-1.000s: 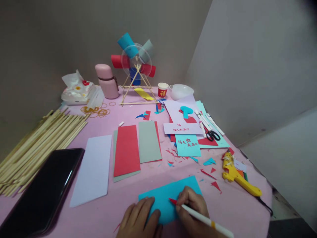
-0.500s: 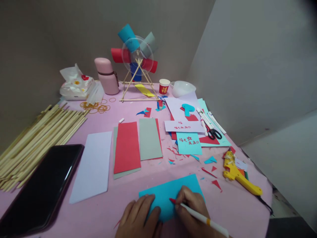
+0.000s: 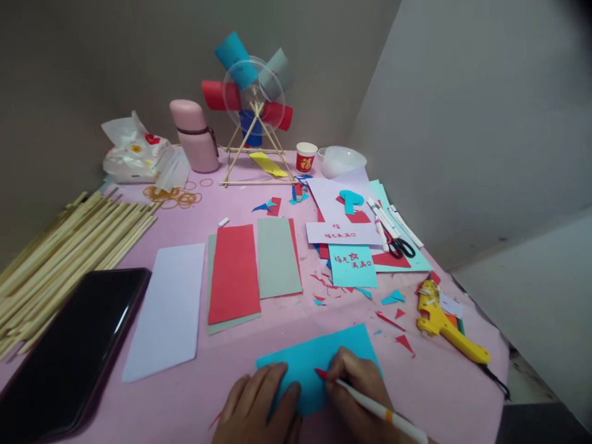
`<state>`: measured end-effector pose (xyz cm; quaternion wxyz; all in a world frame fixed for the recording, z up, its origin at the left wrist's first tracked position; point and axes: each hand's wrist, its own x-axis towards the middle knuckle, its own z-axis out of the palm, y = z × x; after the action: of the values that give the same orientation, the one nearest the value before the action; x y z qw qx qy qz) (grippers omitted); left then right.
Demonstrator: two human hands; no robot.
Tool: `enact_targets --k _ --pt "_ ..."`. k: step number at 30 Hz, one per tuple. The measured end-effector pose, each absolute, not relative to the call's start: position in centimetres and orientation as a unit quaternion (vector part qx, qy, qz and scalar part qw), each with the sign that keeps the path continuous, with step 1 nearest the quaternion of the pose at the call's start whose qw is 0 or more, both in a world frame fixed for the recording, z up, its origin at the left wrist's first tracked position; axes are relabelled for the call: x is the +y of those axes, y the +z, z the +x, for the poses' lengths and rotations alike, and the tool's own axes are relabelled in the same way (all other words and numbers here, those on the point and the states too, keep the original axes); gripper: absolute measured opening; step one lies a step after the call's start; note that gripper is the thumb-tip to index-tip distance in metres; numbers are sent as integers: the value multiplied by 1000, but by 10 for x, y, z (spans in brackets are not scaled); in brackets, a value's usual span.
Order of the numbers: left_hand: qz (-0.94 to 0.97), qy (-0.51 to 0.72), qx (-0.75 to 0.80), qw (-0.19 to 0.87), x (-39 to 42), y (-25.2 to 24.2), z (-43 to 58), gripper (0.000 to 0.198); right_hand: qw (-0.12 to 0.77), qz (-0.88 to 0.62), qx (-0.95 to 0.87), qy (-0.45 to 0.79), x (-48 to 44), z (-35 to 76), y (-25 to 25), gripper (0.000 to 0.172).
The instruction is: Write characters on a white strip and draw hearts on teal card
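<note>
A bright blue sheet of paper [image 3: 319, 351] lies at the near edge of the table, slightly turned. My left hand [image 3: 259, 401] rests flat across its left part, fingers stretched out. Pinched in my right hand [image 3: 363, 391] is a white marker [image 3: 377, 409] with a red tip and a yellow band. The tip points left, at or just over the middle of the blue sheet; whether it touches I cannot tell. No marks show on the visible part of the sheet. Beyond it lie a red paper strip [image 3: 234, 271] on a grey one and a grey strip [image 3: 279, 256] over red.
A phone [image 3: 69, 351], wooden sticks [image 3: 78, 253] and a white sheet [image 3: 166, 308] lie left. Right are a yellow glue gun [image 3: 451, 333], scissors [image 3: 400, 248] and paper scraps [image 3: 393, 298]. A stick-framed paper wheel [image 3: 254, 102], pink bottle [image 3: 197, 139] and paper cup [image 3: 306, 158] stand behind.
The view has shifted slightly, so the things at the back and left sit a little higher and further left. Both hands and the marker keep nearly the same place on the blue sheet.
</note>
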<state>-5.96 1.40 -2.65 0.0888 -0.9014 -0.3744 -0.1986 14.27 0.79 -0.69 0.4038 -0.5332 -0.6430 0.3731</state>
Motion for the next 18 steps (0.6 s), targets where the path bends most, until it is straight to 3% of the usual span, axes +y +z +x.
enact_targets --k 18 --pt "-907 -184 -366 97 16 -28 -59 24 388 -578 -634 338 6 137 4 13"
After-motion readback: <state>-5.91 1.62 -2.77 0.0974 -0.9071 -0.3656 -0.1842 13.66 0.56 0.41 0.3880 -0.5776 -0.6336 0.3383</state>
